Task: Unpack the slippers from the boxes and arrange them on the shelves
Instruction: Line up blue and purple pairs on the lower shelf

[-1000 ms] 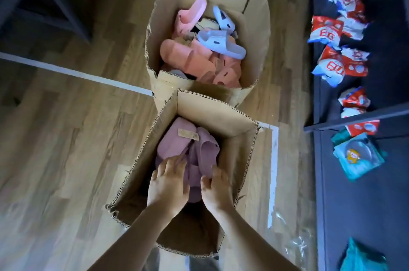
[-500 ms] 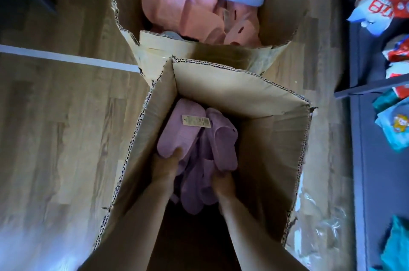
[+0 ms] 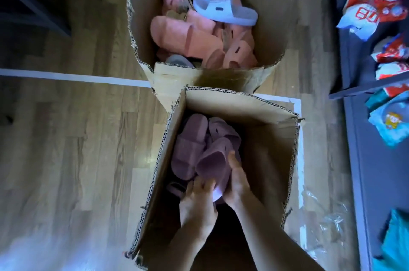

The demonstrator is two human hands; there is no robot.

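Both my hands reach into the near cardboard box (image 3: 274, 155), which holds several purple slippers. My left hand (image 3: 198, 206) and my right hand (image 3: 236, 180) grip one purple slipper (image 3: 213, 165) by its heel end, sole tilted up. Another purple slipper (image 3: 188, 144) lies to its left in the box. The far cardboard box (image 3: 141, 33) is full of pink slippers (image 3: 183, 36) and a pale blue slipper (image 3: 225, 8).
The boxes stand on a wooden floor with white tape lines (image 3: 73, 76). A dark grey shelf unit (image 3: 371, 160) on the right carries red-and-white packets (image 3: 365, 7) and teal packs (image 3: 389, 120). Crumpled clear plastic (image 3: 327, 224) lies by the near box.
My hands have come together on one purple slipper and raised it off the pile. The camera has pulled back, showing more of the far box.
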